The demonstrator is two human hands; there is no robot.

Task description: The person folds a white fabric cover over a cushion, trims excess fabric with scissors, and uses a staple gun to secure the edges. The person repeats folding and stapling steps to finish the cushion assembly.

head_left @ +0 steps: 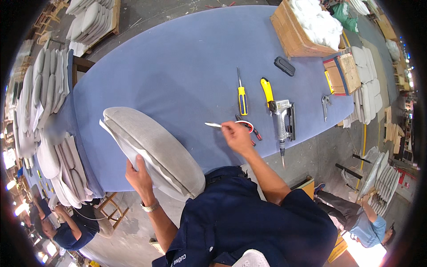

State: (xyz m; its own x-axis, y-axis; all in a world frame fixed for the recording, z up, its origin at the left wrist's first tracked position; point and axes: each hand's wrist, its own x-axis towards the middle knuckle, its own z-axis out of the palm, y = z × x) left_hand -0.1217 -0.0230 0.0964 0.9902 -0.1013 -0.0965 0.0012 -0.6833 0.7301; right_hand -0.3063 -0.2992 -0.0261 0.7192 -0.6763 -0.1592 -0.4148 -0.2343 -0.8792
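A light grey upholstered seat cushion (155, 138) stands tilted on its edge at the table's near side, leaning close to my body. My left hand (140, 178) grips its lower left side, thumb on the pale underside fabric. Over the table, my right hand (238, 137) is closed on a thin, pale pointed tool (213, 125), whose tip points left; its exact kind is unclear. A red and white ring (245, 126) shows just beside that hand, partly hidden. Under it lie pliers (254, 143) with black and red handles.
The blue-covered table (178, 58) bears a yellow screwdriver (242, 100), a yellow utility knife (267, 90), a staple gun (282, 120), a black case (284, 66) and a metal hand tool (325, 107). A carton (289, 35) holds white stuffing. Cushion stacks (44, 89) stand left; co-workers sit on both sides.
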